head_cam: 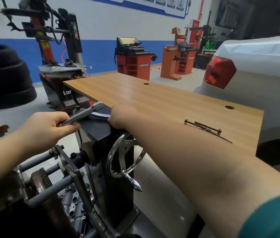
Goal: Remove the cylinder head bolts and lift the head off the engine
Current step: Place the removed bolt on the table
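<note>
Tyres [5, 78], black and matte, sit stacked at the far left on the pale floor. Nearer, the left hand [50, 129] has its fingers curled round a smooth chrome socket extension [82, 115], a slim bar ending in a wider hexagon-mouthed socket that points up and right. Below the hand lies the engine [53, 191] on its stand — grey tubular arms, a dark toothed gear, cast metal with many small holes; whether the head is on it I cannot tell. The stand's black box-shaped column [108, 162] rises just right of it, flat-topped, with a polished spoked handwheel [125, 160] and tapered knob on its side. The right hand [120, 117] rests at the column's top edge, fingers bent over a curved chrome ratchet handle [99, 115], though the grip itself is partly hidden. Past it stretches the desk [153, 100], wood-grain laminate with two round holes and sharp square edges, most of its surface open. Long, dark, rusty-looking bolts [202, 127] lie together near its right edge — just beyond the bare forearm. A white car [259, 66] stands close beside the desk.
</note>
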### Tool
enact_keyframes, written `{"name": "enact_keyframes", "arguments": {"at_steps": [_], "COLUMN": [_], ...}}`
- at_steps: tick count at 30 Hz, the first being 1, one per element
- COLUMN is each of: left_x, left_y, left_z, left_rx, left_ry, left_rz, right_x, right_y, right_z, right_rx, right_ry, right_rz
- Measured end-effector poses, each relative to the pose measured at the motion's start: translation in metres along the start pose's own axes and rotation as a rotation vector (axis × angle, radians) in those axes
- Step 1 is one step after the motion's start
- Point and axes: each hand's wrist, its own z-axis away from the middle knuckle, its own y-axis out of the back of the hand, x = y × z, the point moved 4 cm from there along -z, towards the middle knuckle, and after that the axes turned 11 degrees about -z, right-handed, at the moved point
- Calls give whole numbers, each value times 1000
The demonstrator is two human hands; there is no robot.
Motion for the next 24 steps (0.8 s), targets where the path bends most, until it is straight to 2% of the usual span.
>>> {"name": "enact_keyframes", "arguments": {"at_steps": [4, 9, 11, 14, 16, 18, 20, 24], "left_x": [4, 15, 15, 12, 8, 0, -11, -56], "left_y": [4, 11, 19, 44, 68, 97, 127, 163], "left_z": [3, 7, 11, 19, 22, 27, 39, 83], "left_rx": [34, 83, 139, 277, 381, 431, 417, 414], "left_ry": [32, 7, -2, 2, 19, 37, 58, 208], "left_rz": [36, 88, 141, 249, 331, 349, 316, 130], "right_x": [-20, -26, -31, -45, -64, -87, -112, -163], "right_y": [-7, 5, 20, 43, 56, 70, 81, 85], "right_z": [0, 10, 21, 49, 72, 89, 100, 112], "right_rx": [62, 17, -8, -21, -36, -75, -208, -424], "right_ry": [129, 89, 38, -93, -87, -4, 22, -6], "right_rz": [109, 12, -218, -930, -1300, -1506, -1688, -1715]}}
